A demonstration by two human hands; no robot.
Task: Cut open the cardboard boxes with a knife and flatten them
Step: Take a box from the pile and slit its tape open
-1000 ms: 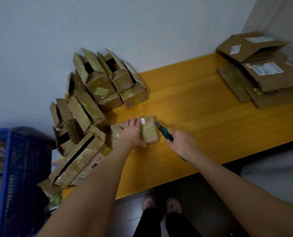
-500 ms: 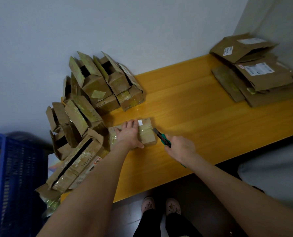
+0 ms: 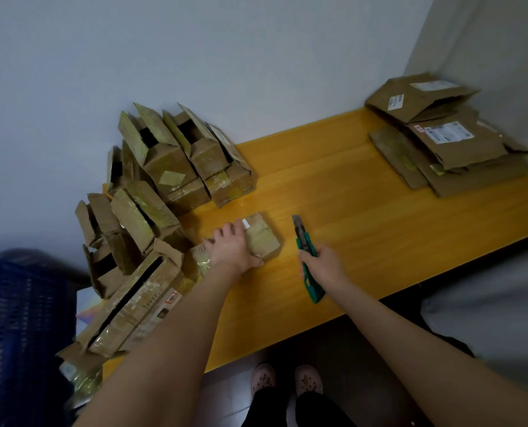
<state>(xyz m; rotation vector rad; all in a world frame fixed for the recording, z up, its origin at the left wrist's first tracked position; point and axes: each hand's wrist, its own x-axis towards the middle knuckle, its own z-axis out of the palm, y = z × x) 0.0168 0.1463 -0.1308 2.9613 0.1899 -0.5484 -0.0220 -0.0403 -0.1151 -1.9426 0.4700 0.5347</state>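
A small taped cardboard box (image 3: 261, 237) lies on the yellow table (image 3: 364, 217). My left hand (image 3: 230, 248) rests flat on top of it, fingers spread, thumb at its near edge. My right hand (image 3: 322, 266) grips a green utility knife (image 3: 306, 257) with its blade out, pointing away from me. The blade tip is a short way right of the box, apart from it.
A pile of opened cardboard boxes (image 3: 152, 192) leans against the wall at the table's left end. Flattened boxes (image 3: 444, 143) are stacked at the far right corner. A blue crate (image 3: 19, 328) stands on the floor at left. My feet (image 3: 287, 377) are below the table edge.
The knife was at the box's right end; my right hand has drawn it away to the right, and its blade now points away from me. My left hand stays on the box.
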